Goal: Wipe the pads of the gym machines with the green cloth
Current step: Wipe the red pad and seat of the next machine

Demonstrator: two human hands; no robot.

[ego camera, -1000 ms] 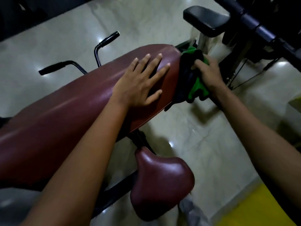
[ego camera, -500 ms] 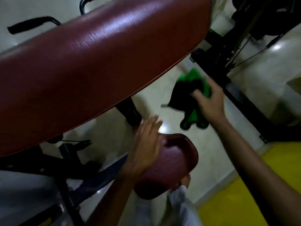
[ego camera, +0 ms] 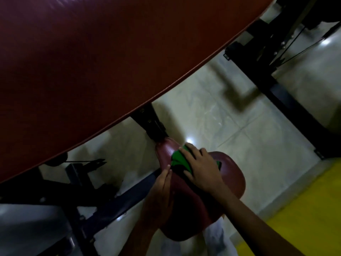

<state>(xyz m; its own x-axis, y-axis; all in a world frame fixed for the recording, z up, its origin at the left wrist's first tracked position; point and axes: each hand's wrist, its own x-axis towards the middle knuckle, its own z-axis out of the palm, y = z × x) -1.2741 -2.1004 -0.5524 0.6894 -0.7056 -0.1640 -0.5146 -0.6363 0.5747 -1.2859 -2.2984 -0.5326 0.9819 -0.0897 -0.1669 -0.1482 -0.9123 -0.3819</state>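
Observation:
The small maroon seat pad (ego camera: 232, 174) sits low at centre right. On its narrow front part lies the green cloth (ego camera: 180, 160), pressed down by my right hand (ego camera: 200, 169) with fingers spread over it. My left hand (ego camera: 160, 193) rests against the seat pad's left edge, fingers straight. The long maroon back pad (ego camera: 110, 61) fills the upper left, close to the camera.
A black post (ego camera: 151, 122) joins the back pad to the seat. Dark frame bars (ego camera: 114, 202) run under the seat at the left. Another black machine frame with cables (ego camera: 276, 74) stands at the right on the pale tiled floor. A yellow floor strip (ego camera: 304, 215) lies at lower right.
My right hand carried the cloth from the end of the back pad down onto the seat pad. My left hand left the back pad and came to the seat's edge. The view dropped lower.

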